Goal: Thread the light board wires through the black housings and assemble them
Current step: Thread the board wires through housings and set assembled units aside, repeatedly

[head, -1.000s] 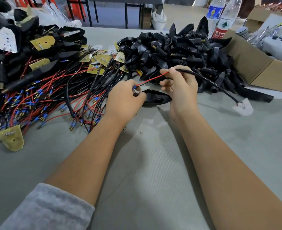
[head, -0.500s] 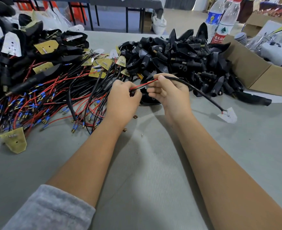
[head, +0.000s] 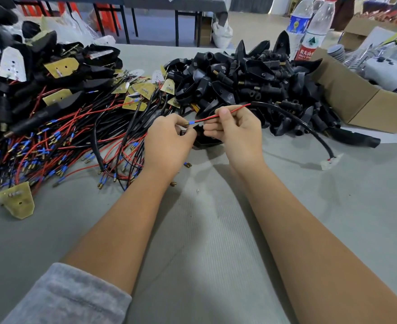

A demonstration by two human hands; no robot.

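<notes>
Table (head: 216, 253), grey mat. Heap of spare black housings (head: 251, 85) at the far right; tangle of red and black wires with blue-sleeved tips (head: 52, 146) at the left, yellow boards mixed in.

Both hands work close together at centre. Left hand (head: 169, 141) curls around the black housing (head: 204, 140), which sits low between the 2 hands, partly hidden. Right hand (head: 237, 132) pinches the red wire (head: 206, 118) just behind its blue sleeve; the brass tip points at the left fingers. The black sheathed cable (head: 293, 118) trails right to the white light board (head: 330, 161) lying on the table.

Judgement: the tip sits just short of the housing's hole, not yet entered. Best to keep the pinch near the tip so the wire stays stiff, line it with the opening, and hold the housing steady.

Against 0.5 s back: the wire tip is clear of the left fingers, more of the red wire shows, and the light board lies slightly nearer the housing pile.
</notes>
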